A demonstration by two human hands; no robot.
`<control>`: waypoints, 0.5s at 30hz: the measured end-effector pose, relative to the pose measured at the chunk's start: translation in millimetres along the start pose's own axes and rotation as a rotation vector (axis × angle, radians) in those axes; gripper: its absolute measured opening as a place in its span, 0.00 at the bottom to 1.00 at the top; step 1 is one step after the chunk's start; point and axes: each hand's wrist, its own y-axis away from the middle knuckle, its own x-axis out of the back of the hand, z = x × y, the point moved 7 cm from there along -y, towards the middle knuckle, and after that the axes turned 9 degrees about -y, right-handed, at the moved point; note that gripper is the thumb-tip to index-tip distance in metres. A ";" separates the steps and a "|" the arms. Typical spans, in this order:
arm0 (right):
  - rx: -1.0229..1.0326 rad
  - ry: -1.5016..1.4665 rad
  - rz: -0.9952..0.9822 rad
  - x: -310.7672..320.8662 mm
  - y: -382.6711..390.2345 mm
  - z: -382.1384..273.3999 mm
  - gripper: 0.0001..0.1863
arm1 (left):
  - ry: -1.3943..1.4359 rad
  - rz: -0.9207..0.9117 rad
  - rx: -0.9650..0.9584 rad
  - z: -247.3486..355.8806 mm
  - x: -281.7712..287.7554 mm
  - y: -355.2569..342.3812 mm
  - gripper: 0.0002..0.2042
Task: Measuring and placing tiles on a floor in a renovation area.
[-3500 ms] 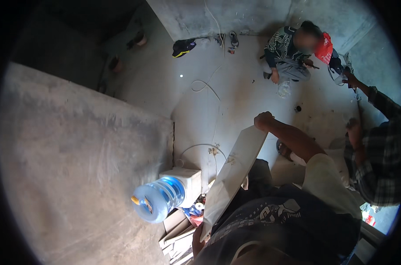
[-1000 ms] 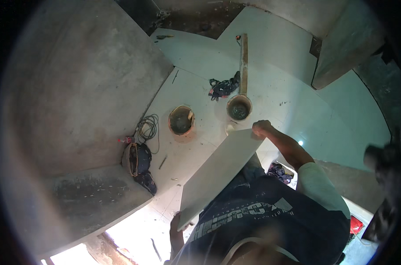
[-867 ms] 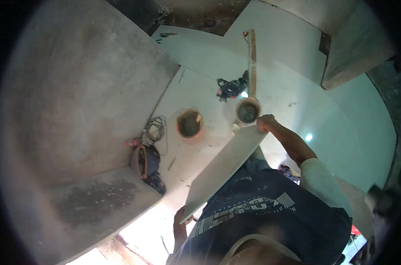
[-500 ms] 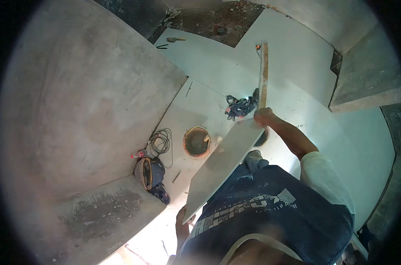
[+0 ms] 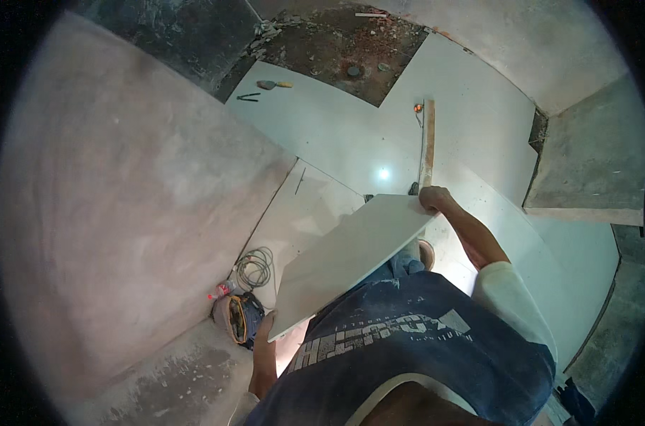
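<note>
A large white square-cornered tile (image 5: 347, 252) is held slanting in front of my body, its broad face showing. My right hand (image 5: 434, 199) has its fingers wrapped round the far right corner. My left hand (image 5: 264, 335) grips the near left end, low by my hip, partly behind the tile. Just beyond my right hand lies a long wooden board (image 5: 427, 142) on the floor, with a bucket (image 5: 426, 250) mostly hidden behind the tile and my arm.
Pale tiled flooring (image 5: 464, 85) surrounds a bare rubble patch (image 5: 344, 50), near a trowel (image 5: 267, 84). Concrete walls (image 5: 123, 184) bound both sides. A coiled cable (image 5: 251, 266), a bottle (image 5: 223, 290) and a bag (image 5: 237, 319) lie at the left wall's foot.
I have turned from the area with two other people toward this tiled floor. The tile now shows a broader face and covers the buckets and dark cloth that were visible before.
</note>
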 end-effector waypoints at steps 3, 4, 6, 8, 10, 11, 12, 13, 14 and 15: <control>-0.089 -0.202 0.039 20.9 -26.9 25.0 0.15 | 0.008 0.003 0.011 61.3 -7.5 -33.6 0.20; -0.120 -0.286 0.058 28.2 -39.0 34.0 0.15 | 0.012 0.003 0.020 80.9 -13.5 -44.5 0.20; -0.137 -0.288 0.006 41.9 -65.0 49.8 0.14 | 0.019 0.003 0.030 120.1 -29.4 -66.6 0.20; -0.178 -0.240 -0.078 58.6 -92.6 73.4 0.14 | 0.027 0.008 0.058 154.7 -49.4 -89.7 0.20; -0.210 -0.351 -0.004 80.6 -118.8 102.1 0.13 | 0.032 0.025 0.111 176.3 -69.3 -113.8 0.20; -0.170 -0.343 0.000 90.7 -132.5 114.8 0.13 | 0.067 0.050 0.223 175.6 -78.3 -126.8 0.20; -0.175 -0.304 0.011 106.9 -148.9 132.9 0.12 | 0.062 0.005 0.183 182.9 -90.9 -143.3 0.20; -0.186 -0.255 -0.005 114.9 -162.7 146.1 0.10 | 0.029 0.043 0.199 183.2 -94.6 -162.5 0.20; -0.124 -0.285 0.053 129.9 -174.7 160.5 0.09 | 0.035 -0.040 0.192 178.6 -102.7 -178.9 0.21; -0.096 -0.220 0.065 142.0 -185.1 174.2 0.09 | 0.077 -0.140 0.177 172.8 -116.4 -204.7 0.22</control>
